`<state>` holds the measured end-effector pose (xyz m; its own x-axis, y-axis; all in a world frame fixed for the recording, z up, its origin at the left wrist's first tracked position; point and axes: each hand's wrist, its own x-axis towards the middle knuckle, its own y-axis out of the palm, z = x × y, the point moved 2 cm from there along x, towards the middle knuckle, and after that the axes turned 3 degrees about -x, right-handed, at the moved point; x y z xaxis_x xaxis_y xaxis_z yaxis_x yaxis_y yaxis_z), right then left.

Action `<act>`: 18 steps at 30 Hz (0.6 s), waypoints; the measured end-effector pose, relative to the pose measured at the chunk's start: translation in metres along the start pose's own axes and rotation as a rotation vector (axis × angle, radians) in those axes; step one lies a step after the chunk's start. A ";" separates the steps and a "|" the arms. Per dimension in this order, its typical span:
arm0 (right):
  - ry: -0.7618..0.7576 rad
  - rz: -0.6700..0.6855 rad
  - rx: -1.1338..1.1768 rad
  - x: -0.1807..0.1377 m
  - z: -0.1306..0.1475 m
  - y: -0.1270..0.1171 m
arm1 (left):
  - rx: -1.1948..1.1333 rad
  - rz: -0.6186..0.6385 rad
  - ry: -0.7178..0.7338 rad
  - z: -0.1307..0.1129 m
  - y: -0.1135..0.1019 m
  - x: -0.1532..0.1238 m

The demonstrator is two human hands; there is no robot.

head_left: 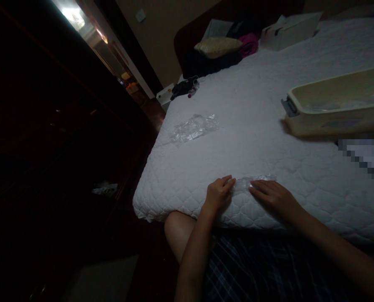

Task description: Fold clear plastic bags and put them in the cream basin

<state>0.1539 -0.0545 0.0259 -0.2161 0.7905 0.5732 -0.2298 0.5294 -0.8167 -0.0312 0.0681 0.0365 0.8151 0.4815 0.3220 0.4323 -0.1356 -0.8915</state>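
Note:
Near the front edge of the bed, a narrow strip of clear plastic bag (242, 183) lies folded on the white quilted cover (249, 147). At its left end is my left hand (220, 193), fingers bent and closed on the plastic. My right hand (273, 196) rests over the right part of the strip, its fingers stretched out and pressing down on it. Part of the plastic is hidden under the fingers. Farther back on the bed, another crumpled clear plastic bag (195, 128) lies spread out, apart from both hands.
A cream storage bin (319, 126) with a grey latch stands at right, with plastic inside. A white box (289, 33), a beige pillow (218, 47) and dark clothes sit by the headboard. A bottle (193, 89) lies near the far left corner. Dark furniture (48, 126) fills the left.

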 end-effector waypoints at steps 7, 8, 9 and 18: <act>-0.036 -0.020 0.007 0.003 -0.008 0.005 | 0.100 0.039 0.270 -0.021 -0.003 -0.004; -0.021 -0.022 0.023 0.001 -0.009 0.006 | 0.118 0.064 0.284 -0.024 0.001 -0.006; 0.004 -0.026 0.044 -0.001 -0.010 0.007 | 0.142 0.082 0.272 -0.026 0.004 -0.007; 0.347 -0.009 0.348 -0.006 -0.018 -0.003 | 0.250 0.164 0.216 -0.021 0.016 -0.018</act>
<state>0.1726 -0.0555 0.0239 0.1031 0.8736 0.4756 -0.5463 0.4493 -0.7069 -0.0306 0.0387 0.0230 0.9400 0.2734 0.2042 0.2032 0.0323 -0.9786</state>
